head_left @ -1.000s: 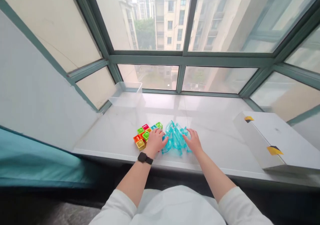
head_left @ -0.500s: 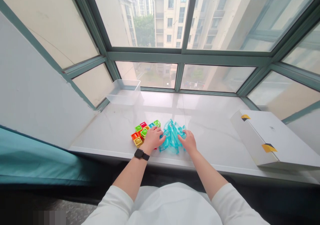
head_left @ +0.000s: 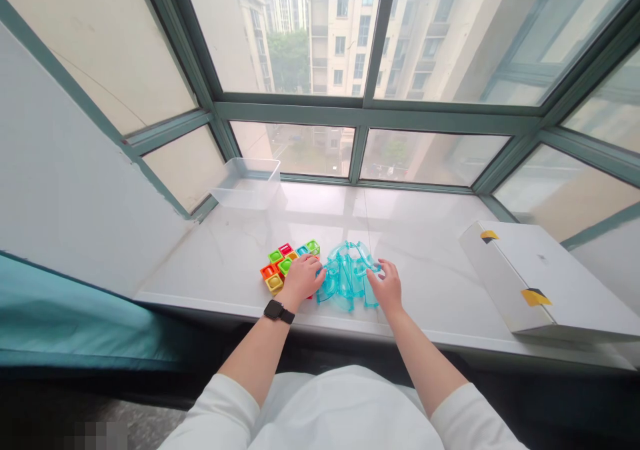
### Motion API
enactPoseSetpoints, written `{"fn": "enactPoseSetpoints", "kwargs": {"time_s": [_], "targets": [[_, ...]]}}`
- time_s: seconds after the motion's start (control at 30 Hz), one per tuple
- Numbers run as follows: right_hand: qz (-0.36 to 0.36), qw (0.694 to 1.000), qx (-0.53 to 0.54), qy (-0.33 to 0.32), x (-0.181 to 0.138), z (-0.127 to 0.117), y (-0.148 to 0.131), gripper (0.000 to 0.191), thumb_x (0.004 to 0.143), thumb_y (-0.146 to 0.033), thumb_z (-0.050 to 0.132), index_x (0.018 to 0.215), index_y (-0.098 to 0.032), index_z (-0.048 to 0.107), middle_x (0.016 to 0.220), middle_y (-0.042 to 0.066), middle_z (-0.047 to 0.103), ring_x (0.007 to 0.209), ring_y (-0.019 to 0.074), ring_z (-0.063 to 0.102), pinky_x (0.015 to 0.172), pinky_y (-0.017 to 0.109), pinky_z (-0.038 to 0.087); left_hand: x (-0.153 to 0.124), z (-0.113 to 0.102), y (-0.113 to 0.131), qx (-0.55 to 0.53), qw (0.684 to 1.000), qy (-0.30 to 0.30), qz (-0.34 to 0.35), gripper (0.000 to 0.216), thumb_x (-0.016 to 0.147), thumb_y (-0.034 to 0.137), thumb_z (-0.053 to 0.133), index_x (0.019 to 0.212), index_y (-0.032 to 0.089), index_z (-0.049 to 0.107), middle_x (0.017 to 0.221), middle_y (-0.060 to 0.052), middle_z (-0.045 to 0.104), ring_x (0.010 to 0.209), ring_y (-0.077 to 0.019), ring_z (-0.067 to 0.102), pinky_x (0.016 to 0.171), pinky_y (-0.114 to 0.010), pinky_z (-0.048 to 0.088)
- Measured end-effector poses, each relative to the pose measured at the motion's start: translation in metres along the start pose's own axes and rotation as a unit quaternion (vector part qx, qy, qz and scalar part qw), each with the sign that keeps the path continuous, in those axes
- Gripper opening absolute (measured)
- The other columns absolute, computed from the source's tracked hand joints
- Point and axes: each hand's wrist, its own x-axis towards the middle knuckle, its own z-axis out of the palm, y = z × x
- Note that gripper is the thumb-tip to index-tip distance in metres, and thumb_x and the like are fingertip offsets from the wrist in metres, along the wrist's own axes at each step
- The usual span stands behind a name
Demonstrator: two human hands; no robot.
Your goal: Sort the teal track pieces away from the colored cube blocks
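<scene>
The left hand (head_left: pixel 300 278) covered the near right part of the coloured blocks (head_left: pixel 277 268), so their number could not be told. The heap of clear blue pieces (head_left: pixel 347 273) was too small and tangled to tell single shapes apart, and whether the left hand or the right hand (head_left: pixel 387 285) gripped any piece was hidden. The white box (head_left: pixel 540 283) ran past the right edge, the teal fabric (head_left: pixel 60 330) past the left. A pixelated patch (head_left: pixel 97 433) blurred the floor at bottom left
</scene>
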Motion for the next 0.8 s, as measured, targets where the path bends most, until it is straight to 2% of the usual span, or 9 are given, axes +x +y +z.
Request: {"fn": "enactPoseSetpoints", "kwargs": {"time_s": [0.13, 0.23, 0.37, 0.43, 0.53, 0.6, 0.63, 0.73, 0.8], "targets": [[-0.021, 1.0, 0.017, 0.009, -0.005, -0.016, -0.009, 0.034, 0.089, -0.05, 0.069, 0.11, -0.023, 0.069, 0.124, 0.011, 0.065, 0.117, 0.0287, 0.063, 0.093, 0.047, 0.062, 0.0, -0.001, 0.0, -0.021, 1.0, 0.008, -0.019, 0.019, 0.099, 0.036, 0.061, 0.103, 0.024, 0.076, 0.106, -0.009, 0.076, 0.113, -0.028, 0.064, 0.099, -0.043, 0.048], [-0.067, 0.997, 0.02, 0.005, -0.014, -0.028, -0.017, 0.035, 0.09, -0.048, 0.07, 0.117, -0.024, 0.068, 0.121, 0.01, 0.066, 0.115, 0.0281, 0.064, 0.094, 0.048, 0.061, 0.0, -0.009, 0.002, -0.037, 0.998, 0.04, -0.026, 0.023, 0.098, 0.036, 0.061, 0.114, 0.025, 0.074, 0.119, -0.009, 0.074, 0.119, -0.0287, 0.062, 0.106, -0.046, 0.044], [-0.113, 0.993, 0.02, 0.0, -0.03, -0.038, -0.033, 0.031, 0.092, -0.042, 0.069, 0.118, -0.025, 0.069, 0.118, 0.009, 0.066, 0.113, 0.0273, 0.065, 0.094, 0.046, 0.061, -0.002, -0.03, 0.017, -0.041, 0.991, 0.11, -0.059, 0.021, 0.098, 0.036, 0.06, 0.108, 0.026, 0.076, 0.127, -0.01, 0.072, 0.128, -0.0331, 0.056, 0.116, -0.052, 0.033], [-0.13, 0.991, 0.021, -0.006, -0.037, -0.041, -0.044, 0.031, 0.092, -0.039, 0.069, 0.12, -0.026, 0.069, 0.118, 0.009, 0.066, 0.113, 0.0275, 0.064, 0.093, 0.046, 0.062, -0.003, -0.041, 0.033, -0.084, 0.987, 0.119, -0.072, 0.023, 0.099, 0.036, 0.058, 0.107, 0.025, 0.076, 0.122, -0.01, 0.073, 0.123, -0.0316, 0.06, 0.114, -0.049, 0.037], [-0.162, 0.987, 0.011, -0.009, -0.045, -0.041, -0.062, 0.033, 0.092, -0.038, 0.07, 0.123, -0.026, 0.069, 0.117, 0.01, 0.067, 0.111, 0.0291, 0.065, 0.094, 0.048, 0.06, -0.004, -0.052, 0.063, -0.235, 0.965, 0.057, -0.1, 0.034, 0.105, 0.043, 0.046, 0.102, 0.025, 0.074, 0.098, -0.006, 0.076, 0.097, -0.0242, 0.068, 0.091, -0.037, 0.049], [-0.177, 0.984, 0.005, -0.012, -0.047, -0.039, -0.072, 0.034, 0.092, -0.037, 0.07, 0.124, -0.026, 0.068, 0.116, 0.011, 0.067, 0.111, 0.0302, 0.066, 0.097, 0.05, 0.058, -0.004, -0.053, 0.082, -0.34, 0.933, -0.02, -0.116, 0.041, 0.106, 0.05, 0.041, 0.102, 0.025, 0.073, 0.085, -0.003, 0.074, 0.083, -0.0212, 0.068, 0.078, -0.032, 0.049], [-0.182, 0.983, 0.005, -0.015, -0.048, -0.038, -0.076, 0.034, 0.092, -0.037, 0.07, 0.124, -0.026, 0.068, 0.116, 0.011, 0.068, 0.11, 0.0303, 0.066, 0.098, 0.05, 0.058, -0.004, -0.05, 0.089, -0.38, 0.916, -0.042, -0.124, 0.041, 0.106, 0.053, 0.042, 0.104, 0.025, 0.072, 0.087, -0.003, 0.074, 0.083, -0.0204, 0.068, 0.077, -0.031, 0.049], [-0.199, 0.98, 0.009, -0.027, -0.05, -0.033, -0.081, 0.036, 0.092, -0.036, 0.069, 0.127, -0.027, 0.066, 0.112, 0.009, 0.069, 0.106, 0.0286, 0.068, 0.095, 0.047, 0.058, -0.004, -0.035, 0.099, -0.45, 0.878, -0.056, -0.157, 0.036, 0.101, 0.053, 0.052, 0.106, 0.023, 0.071, 0.092, -0.003, 0.073, 0.082, -0.0182, 0.066, 0.075, -0.029, 0.049], [-0.204, 0.978, 0.008, -0.039, -0.052, -0.029, -0.08, 0.035, 0.092, -0.034, 0.069, 0.126, -0.026, 0.065, 0.107, 0.008, 0.07, 0.099, 0.0264, 0.068, 0.091, 0.043, 0.058, -0.004, -0.025, 0.099, -0.463, 0.866, -0.044, -0.185, 0.032, 0.097, 0.05, 0.059, 0.107, 0.022, 0.071, 0.086, -0.001, 0.069, 0.078, -0.0169, 0.062, 0.072, -0.027, 0.048]]}}
